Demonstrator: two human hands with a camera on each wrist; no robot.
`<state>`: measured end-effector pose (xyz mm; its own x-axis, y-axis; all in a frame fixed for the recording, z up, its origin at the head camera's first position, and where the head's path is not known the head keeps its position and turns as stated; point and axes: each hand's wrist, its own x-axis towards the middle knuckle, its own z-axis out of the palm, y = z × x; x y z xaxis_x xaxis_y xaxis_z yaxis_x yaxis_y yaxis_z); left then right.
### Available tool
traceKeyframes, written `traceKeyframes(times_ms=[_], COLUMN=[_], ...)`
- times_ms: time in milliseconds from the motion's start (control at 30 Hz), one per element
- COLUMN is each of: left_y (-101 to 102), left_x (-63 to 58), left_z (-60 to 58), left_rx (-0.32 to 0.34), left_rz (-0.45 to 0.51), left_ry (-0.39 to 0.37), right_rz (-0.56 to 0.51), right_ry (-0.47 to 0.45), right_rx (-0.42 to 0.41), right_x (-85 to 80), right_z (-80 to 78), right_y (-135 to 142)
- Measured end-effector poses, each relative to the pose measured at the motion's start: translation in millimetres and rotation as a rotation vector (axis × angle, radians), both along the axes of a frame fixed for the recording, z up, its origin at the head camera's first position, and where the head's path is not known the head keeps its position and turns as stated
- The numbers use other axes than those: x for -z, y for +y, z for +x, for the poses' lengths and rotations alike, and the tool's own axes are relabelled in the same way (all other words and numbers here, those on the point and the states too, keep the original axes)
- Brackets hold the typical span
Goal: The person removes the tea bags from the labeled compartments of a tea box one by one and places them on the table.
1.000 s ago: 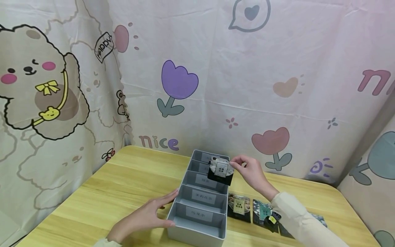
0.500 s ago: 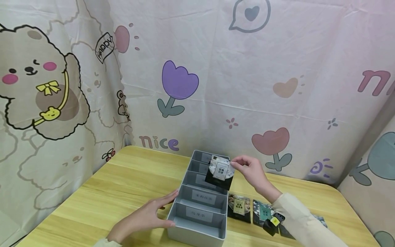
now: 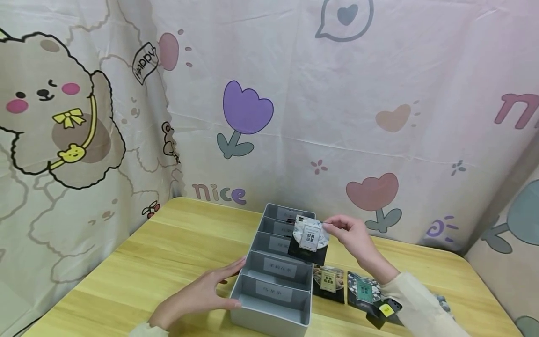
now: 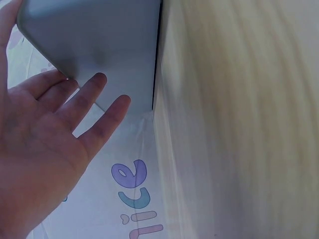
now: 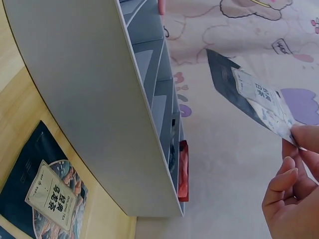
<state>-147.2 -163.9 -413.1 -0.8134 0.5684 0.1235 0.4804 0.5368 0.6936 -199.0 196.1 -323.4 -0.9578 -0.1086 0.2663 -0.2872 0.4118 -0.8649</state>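
Note:
A long grey divided box (image 3: 269,320) stands on the table, with a paper label in each compartment. My left hand (image 3: 200,295) rests at its left side, thumb by the near corner; the left wrist view shows the fingers (image 4: 82,102) spread along the wall. With thumb and fingertips, my right hand (image 3: 351,236) pinches a black-and-white tea sachet (image 3: 309,239) by its upper right corner. The sachet is tilted above the box's right rim, overlapping the middle compartments in the head view. Inside the box's far end, a red packet (image 5: 183,172) shows in the right wrist view.
Right of the box lie a sachet with a yellow label (image 3: 328,282) and one with a teal label (image 3: 364,290). Another sachet (image 3: 442,302) is partly hidden by the right sleeve. A printed curtain (image 3: 294,117) hangs close behind the table (image 3: 189,224).
My right hand has shifted the sachet slightly rightward and nearer, and its printed front has turned more into view. The left hand stays at the box. The head view has moved slightly.

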Motion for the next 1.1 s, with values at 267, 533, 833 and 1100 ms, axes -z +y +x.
traceKeyframes(times_ms=[267,533,833,1100], left_y=[1,1,1,1], left_x=[-0.3,-1.6,-2.2,-0.9], left_z=[-1.5,-1.5,0.2,0.5], left_rx=[0.007,0.017,0.006,-0.006], left_rz=[0.009,0.006,0.001,-0.012], left_ry=[0.013,0.043,0.025,0.04], right_rz=[-0.019,-0.097,-0.062,-0.062], right_ry=[-0.011,-0.123,-0.137,-0.166], right_rx=[0.06,0.088,0.09,0.197], right_x=[4.9,22.8,37.7,43.7], right_z=[8.7,15.8,31.5,46.3], right_y=[13,21,30,37])
